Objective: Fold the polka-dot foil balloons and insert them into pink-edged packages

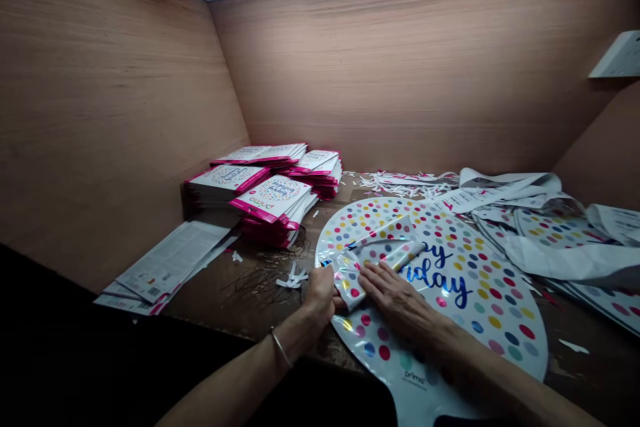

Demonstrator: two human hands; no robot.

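Note:
A round white foil balloon (480, 280) with coloured dots and blue "day" lettering lies flat on the table; its neck points toward me. A smaller dotted foil piece (370, 250), folded over on itself, rests on the balloon's left half. My left hand (320, 295) is closed around the left end of this folded foil, thumb on top. My right hand (389, 290) lies over the folded foil with fingers stretched out, pressing on it. Whether the folded piece is a separate balloon, I cannot tell.
Stacks of printed white-and-pink cards (275, 197) stand at the back left. More flat cards (175, 260) lie at the left edge. Paper scraps (294, 277) and shredded strips (400, 183) are scattered about. Long white strips (565, 253) cover more dotted balloons (545, 223) at the right.

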